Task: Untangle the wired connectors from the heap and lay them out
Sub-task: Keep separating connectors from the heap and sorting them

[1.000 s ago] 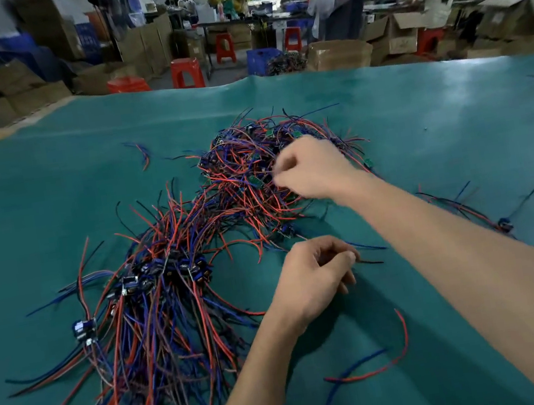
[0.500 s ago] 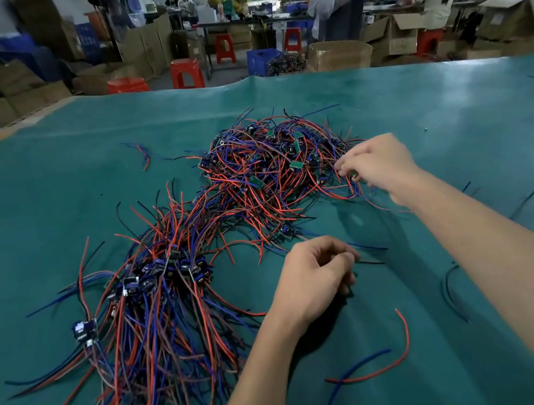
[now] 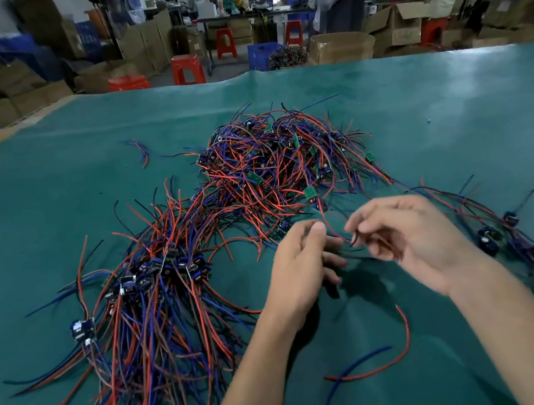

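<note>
— So both hands pinch wire?
— Seemingly: left hand [image 3: 302,259] and right hand [image 3: 402,237] share one red wire [image 3: 326,224] leading from the far heap [image 3: 274,166]. Best draw it slowly, freeing snags.

Both bare forearms reach in from six o'clock, wrists nearly level. The left hand [image 3: 297,263] shows its back, fingers curled loosely inward, thumb and forefinger pressed together at twelve o'clock as if pinching something thin; what it grips is hard to tell. Just beside it at three o'clock, the right hand [image 3: 412,236] turns palm-left, blurred, fingers bent, thumb and forefinger tips closing toward nine o'clock.
</note>
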The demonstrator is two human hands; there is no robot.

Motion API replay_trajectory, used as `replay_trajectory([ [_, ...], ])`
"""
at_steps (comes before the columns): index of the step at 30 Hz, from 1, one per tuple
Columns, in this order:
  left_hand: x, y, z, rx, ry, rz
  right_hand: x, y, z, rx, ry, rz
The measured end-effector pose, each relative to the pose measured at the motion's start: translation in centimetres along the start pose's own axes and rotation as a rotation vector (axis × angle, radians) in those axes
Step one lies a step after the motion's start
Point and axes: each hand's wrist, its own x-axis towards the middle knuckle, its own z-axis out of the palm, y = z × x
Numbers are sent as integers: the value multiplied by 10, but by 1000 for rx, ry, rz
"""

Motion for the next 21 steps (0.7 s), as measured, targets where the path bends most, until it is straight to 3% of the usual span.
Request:
replay_trajectory([
  [4, 0, -1, -2, 40, 29, -3, -5, 12, 9, -55, -242, 35],
  [11, -2, 1, -3, 81, 87, 67, -8, 16, 15, -151, -451, -6],
  [18, 2, -5, -4, 46, 138, 48, -9, 9, -3, -226, -443, 39],
  [21, 2, -7, -3, 28, 165, 42, -4, 10, -10, -326, -165, 48],
])
